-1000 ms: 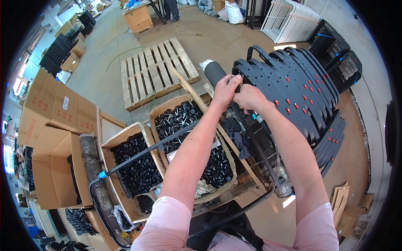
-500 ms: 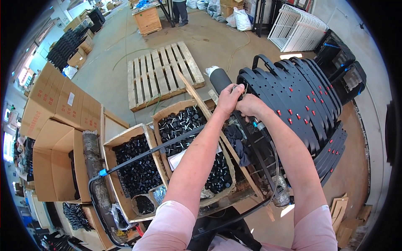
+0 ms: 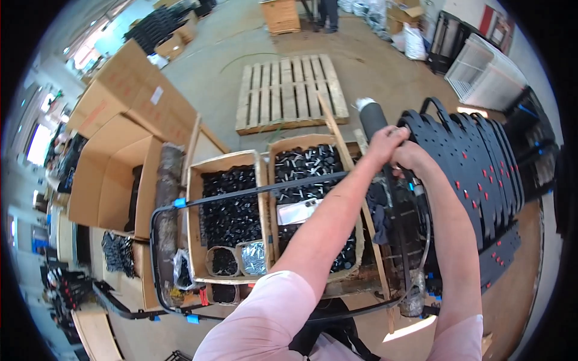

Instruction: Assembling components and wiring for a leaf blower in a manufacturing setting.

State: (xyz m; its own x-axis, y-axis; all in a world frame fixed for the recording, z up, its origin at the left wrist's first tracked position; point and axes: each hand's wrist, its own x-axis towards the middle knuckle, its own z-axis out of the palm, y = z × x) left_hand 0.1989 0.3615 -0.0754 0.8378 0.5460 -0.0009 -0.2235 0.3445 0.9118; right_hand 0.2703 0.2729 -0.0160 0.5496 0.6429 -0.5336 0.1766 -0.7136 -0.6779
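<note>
Your view now points further left than before. Right of the bolt box [image 3: 301, 142], your left hand [image 3: 387, 144] and right hand [image 3: 411, 157] meet, curled; what either grip holds is hidden. Your black frame [image 3: 253, 191] crosses over that box.

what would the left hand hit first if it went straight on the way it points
Probably the near edge of the stack of black curved parts, up and right of the left hand, though depth there is unclear.
</note>
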